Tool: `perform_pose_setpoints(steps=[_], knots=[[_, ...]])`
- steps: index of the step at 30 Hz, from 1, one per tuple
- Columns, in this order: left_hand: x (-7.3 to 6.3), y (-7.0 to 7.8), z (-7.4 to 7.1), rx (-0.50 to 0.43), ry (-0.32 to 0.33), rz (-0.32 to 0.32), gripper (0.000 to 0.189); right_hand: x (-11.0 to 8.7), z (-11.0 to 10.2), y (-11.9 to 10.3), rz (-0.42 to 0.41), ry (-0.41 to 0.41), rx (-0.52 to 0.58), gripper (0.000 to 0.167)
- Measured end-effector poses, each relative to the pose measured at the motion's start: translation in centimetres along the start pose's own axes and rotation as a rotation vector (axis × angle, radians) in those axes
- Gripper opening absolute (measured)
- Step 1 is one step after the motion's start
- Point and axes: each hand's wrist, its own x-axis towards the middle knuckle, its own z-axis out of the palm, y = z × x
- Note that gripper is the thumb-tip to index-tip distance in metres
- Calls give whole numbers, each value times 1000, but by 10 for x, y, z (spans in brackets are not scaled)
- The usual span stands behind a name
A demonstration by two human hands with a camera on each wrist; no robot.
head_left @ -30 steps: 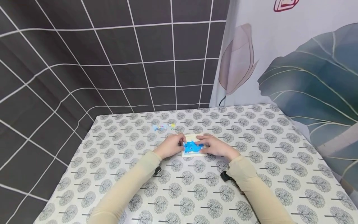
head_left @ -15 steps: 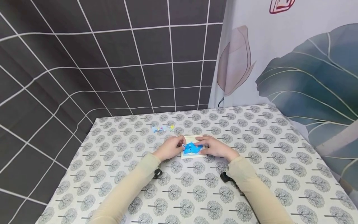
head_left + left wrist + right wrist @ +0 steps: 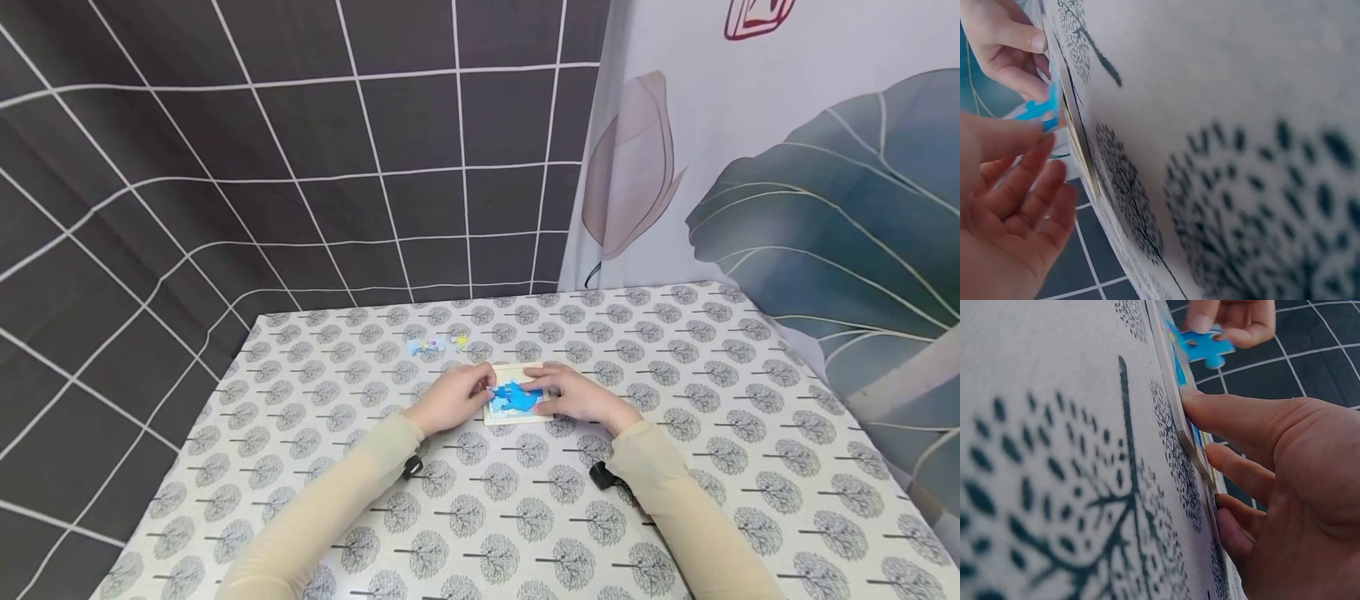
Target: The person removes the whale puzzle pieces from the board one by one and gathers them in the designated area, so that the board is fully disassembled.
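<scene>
On the tablecloth lies a small puzzle board [image 3: 517, 420] with a cream rim and a blue picture. My left hand [image 3: 448, 400], at its left end, pinches a blue jigsaw piece [image 3: 1215, 350] between thumb and fingers. The piece is tilted, close over the board; its knobs stick out in the right wrist view. My right hand [image 3: 581, 394] rests over the board's right end. Its thumb [image 3: 1235, 415] and index finger press on the picture, while the other fingers lie along the rim and corner. Both hands cover parts of the board.
Beyond the board lie several loose pieces [image 3: 427, 345], pale blue with coloured spots, beside a yellow one [image 3: 461, 340]. The cloth [image 3: 480, 517] is white with grey trees. A dark checked curtain [image 3: 315, 150] hangs behind the table, a leaf-patterned one [image 3: 832, 200] at right.
The blue piece at the board's left has tilted and come up in my left hand, showing a paler patch beneath it. My right hand stays in place.
</scene>
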Motion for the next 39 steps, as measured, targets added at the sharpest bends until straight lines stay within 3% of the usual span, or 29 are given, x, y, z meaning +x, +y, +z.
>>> perform_pose_setpoints(steps=[6,16,22,34,39], knots=[[-5,-10,-5,-43,29,-50,11,-2,-1,-1,-1,-9,-2,48],[-13,-31,-19,-175,146,-138,13,-1,-9,-1,-7,-5,-27,49],[-7,-20,-17,-222,99,-102,13,-1,-9,2,-21,-9,-15,48],[8,-5,-4,-109,18,-76,13,2,-4,-1,-16,-20,10,48],[11,-2,-1,-101,-14,-60,11,2,0,-2,-3,30,-10,46]])
